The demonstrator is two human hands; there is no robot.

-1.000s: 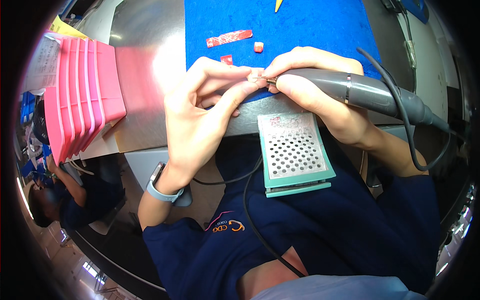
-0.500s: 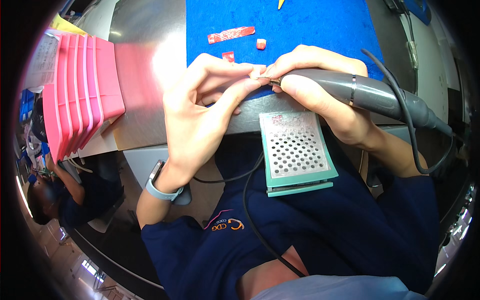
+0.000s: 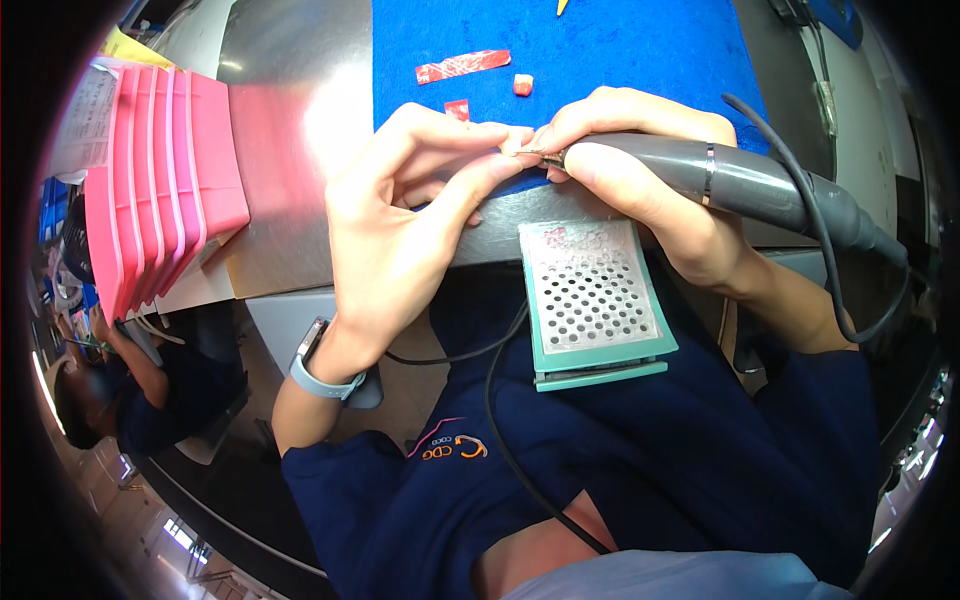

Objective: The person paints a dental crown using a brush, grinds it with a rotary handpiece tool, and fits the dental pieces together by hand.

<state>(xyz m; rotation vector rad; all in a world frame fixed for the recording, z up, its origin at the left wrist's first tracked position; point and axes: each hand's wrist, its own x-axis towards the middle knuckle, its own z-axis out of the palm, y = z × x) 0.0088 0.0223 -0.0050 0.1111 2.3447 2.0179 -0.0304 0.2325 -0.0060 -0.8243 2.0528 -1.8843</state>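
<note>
My left hand (image 3: 395,230) pinches a small pale piece (image 3: 514,143) between thumb and index finger; the fingertips hide most of it, so its kind cannot be told. In my right hand (image 3: 650,205) lies a dark grey rotary handpiece (image 3: 765,188), gripped like a pen. Its thin metal bit (image 3: 535,153) points left and reaches the pale piece; whether they touch is too small to see. Both hands meet at the bench edge, above a green-framed perforated metal grille (image 3: 597,305).
Beyond my hands, a blue cloth (image 3: 620,50) carries red-and-white strips (image 3: 463,67) and a small red-and-white block (image 3: 523,85). Pink bins (image 3: 215,150) stand at the left on the metal bench (image 3: 285,230). The handpiece's black cord (image 3: 825,290) loops at the right. Another person sits far left.
Both hands keep almost the same pose. My right hand and the handpiece have shifted very slightly; the pale piece stays pinched in my left hand.
</note>
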